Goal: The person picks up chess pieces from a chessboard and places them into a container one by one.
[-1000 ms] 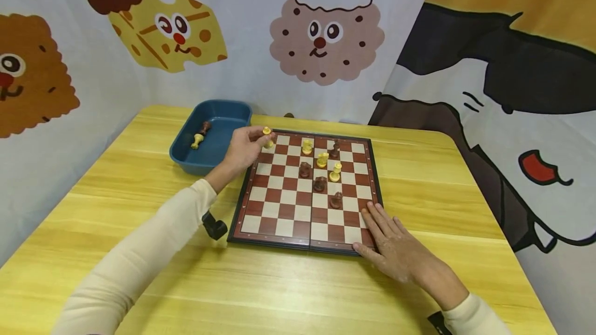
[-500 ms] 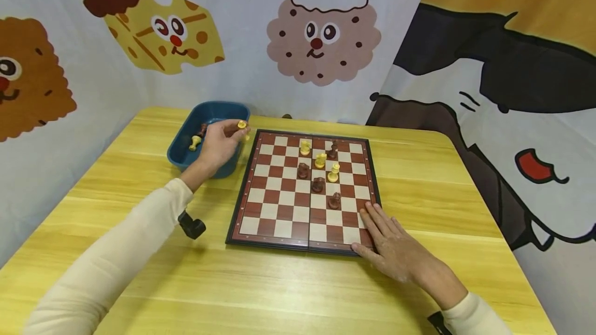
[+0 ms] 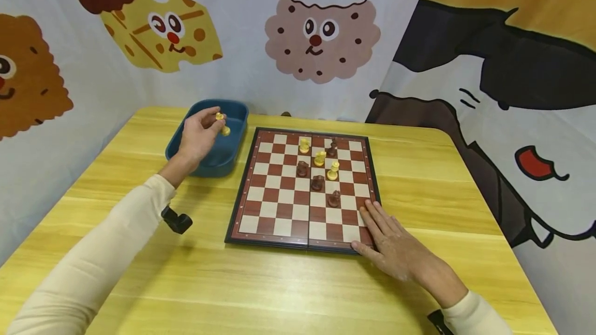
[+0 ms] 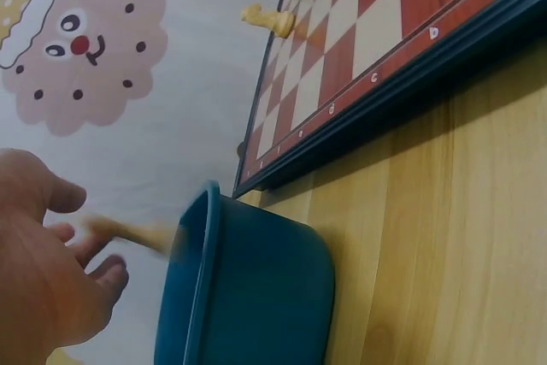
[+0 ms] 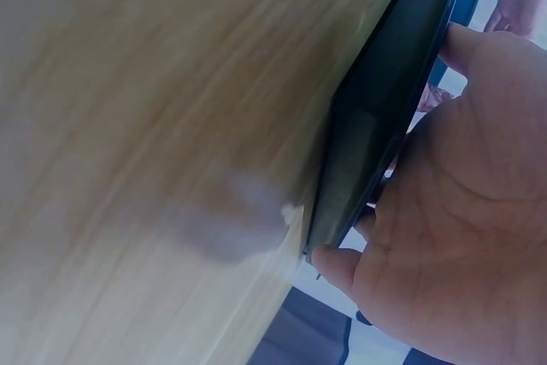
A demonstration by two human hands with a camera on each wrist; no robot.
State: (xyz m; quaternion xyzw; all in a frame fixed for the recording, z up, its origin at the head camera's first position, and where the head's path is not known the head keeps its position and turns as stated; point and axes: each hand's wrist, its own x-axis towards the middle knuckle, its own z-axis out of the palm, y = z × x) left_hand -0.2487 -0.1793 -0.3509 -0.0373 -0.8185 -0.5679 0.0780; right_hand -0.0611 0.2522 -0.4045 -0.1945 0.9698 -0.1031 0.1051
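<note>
Over the blue bin [image 3: 219, 168] is my left hand [image 3: 196, 136], its thumb and fingers parted around a pale yellow chess piece [image 3: 225, 131]. In the left wrist view this chess piece [image 4: 141, 232] is a blurred streak slanting from the fingertips past the bin's rim, with the thumb apart from it. My right hand [image 3: 396, 249] rests with straight fingers on the near right corner of the chessboard [image 3: 279, 195]. Several pieces stand on the board, among them a yellow knight [image 3: 319, 158], a taller yellow piece [image 3: 332, 170] and a dark brown piece [image 3: 333, 199].
The bin stands at the back left of the wooden table [image 3: 261, 288], left of the board. My left hand hides part of the bin's inside. A printed cloth [image 3: 242, 81] hangs behind the table. Black camera mounts [image 3: 177, 220] sit on both wrists.
My left hand has moved left from the board's far left corner to above the bin with the yellow piece, and its fingers have loosened. The right hand has stayed in place.
</note>
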